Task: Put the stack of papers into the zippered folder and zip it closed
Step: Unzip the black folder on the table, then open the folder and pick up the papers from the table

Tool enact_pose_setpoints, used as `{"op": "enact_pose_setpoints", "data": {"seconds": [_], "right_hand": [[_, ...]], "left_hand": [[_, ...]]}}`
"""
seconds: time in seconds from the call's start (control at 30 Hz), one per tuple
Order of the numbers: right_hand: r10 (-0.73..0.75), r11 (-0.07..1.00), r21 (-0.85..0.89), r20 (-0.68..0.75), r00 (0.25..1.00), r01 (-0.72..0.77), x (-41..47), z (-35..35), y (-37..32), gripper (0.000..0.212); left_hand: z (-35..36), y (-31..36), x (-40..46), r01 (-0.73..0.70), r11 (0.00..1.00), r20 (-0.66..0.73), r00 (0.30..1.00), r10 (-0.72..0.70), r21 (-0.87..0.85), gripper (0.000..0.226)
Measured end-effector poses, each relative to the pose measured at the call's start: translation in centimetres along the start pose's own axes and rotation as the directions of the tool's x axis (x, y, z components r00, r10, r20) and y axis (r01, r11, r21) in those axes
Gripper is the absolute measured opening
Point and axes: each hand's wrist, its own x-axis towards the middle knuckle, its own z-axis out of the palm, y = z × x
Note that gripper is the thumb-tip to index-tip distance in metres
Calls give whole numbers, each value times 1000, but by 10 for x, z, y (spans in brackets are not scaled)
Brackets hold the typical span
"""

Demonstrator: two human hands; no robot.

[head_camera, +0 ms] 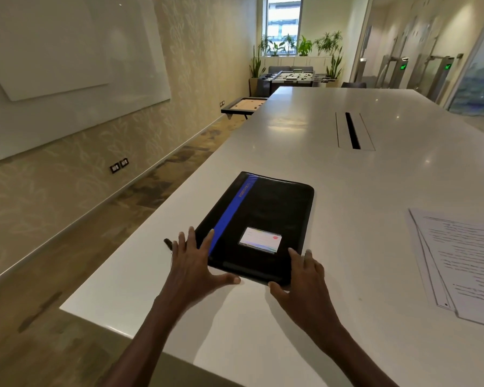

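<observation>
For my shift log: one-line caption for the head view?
Both hands, left hand and right hand, rest open on the closed folder's near corners; papers lie apart, right.

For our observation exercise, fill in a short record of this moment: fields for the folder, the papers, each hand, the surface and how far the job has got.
folder: black zippered folder with a blue stripe, lying flat and closed
papers: stack of papers to the right of the folder, apart from it
left hand: left hand open, fingers at the folder's near left corner
right hand: right hand open, at the near right corner
surface: white table
progress: folder not yet opened, papers outside it
</observation>
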Motion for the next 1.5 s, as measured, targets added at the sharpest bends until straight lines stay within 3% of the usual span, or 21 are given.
{"op": "enact_pose_setpoints", "data": {"seconds": [0.17, 0.3, 0.4, 0.5, 0.6, 0.7, 0.77, 0.8, 0.87, 0.97, 1.1, 1.17, 1.5], "right_hand": [[25, 989, 143, -13, 1000, -23, 1, -9, -12, 76], [155, 921, 369, -50, 987, -126, 4, -16, -25, 70], [323, 794, 558, -48, 945, -243, 7, -26, -34, 61], [465, 585, 754, -9, 885, -300, 16, -40, -40, 54], [481, 416, 871, 33, 876, -262, 22, -52, -46, 48], [424, 351, 916, 30, 905, -194, 29, -54, -58, 52], [355, 441, 886, -26, 934, -143, 34, -48, -66, 46], [308, 543, 833, -79, 948, -107, 36, -43, -68, 41], [155, 774, 633, -188, 970, -1, 41, -28, -65, 34], [-85, 961, 248, -153, 984, 122, 44, -3, -53, 40], [-134, 984, -104, 83, 987, 143, 45, 29, -27, 62], [-156, 964, -202, 102, 983, 174, 43, 40, -19, 63], [-188, 956, -221, 32, 982, 191, 41, 52, -10, 57]], "left_hand": [[8, 0, 2, 14, 999, -83, 996, -10, 47, 124], [3, -1, 5, -3, 994, -113, 993, 15, 108, 117], [-3, -4, 4, -10, 995, -113, 993, 22, 99, 112], [-7, -6, 4, -43, 993, -134, 989, 58, 112, 102], [-11, -7, 3, -84, 993, -215, 971, 101, 86, 89], [-16, -10, 3, -141, 989, -300, 942, 149, 47, 80], [-21, -11, 3, -183, 983, -321, 930, 178, 13, 76], [-24, -12, 3, -192, 981, -328, 927, 183, 5, 74], [-27, -11, 4, -196, 980, -336, 924, 181, -12, 70], [-30, -11, 4, -189, 981, -356, 920, 165, -35, 63], [-33, -20, 13, -99, 992, -375, 925, 63, -77, 35], [-32, -24, 17, -75, 992, -411, 911, 27, -100, 28], [-34, -37, 26, 4, 965, -524, 839, -146, -263, 28]]}}
